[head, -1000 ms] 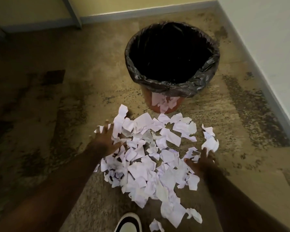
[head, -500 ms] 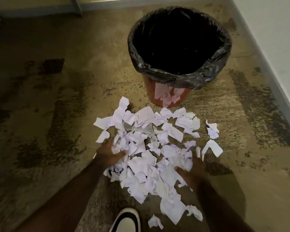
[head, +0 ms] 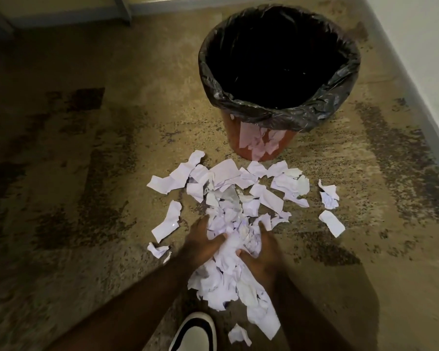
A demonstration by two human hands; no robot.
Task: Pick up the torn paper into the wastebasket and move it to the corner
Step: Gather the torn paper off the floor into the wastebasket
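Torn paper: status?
Left hand and right hand gripping a bunch of torn paper. Scraps on floor. Wastebasket ahead, path clear.

The wastebasket (head: 279, 72) stands open-mouthed, its black liner rim unobstructed from above. Between its base and the hands, torn paper (head: 238, 188) litters the floor (head: 86, 173). Left of the wastebasket the floor lies bare; right of it the wall (head: 421, 46) runs close.

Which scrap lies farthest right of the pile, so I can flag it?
Start at the wastebasket and drop toward the right wall. Below two crumpled scraps lies a flat oblong scrap, alone on bare floor, smooth where its neighbours are crinkled.
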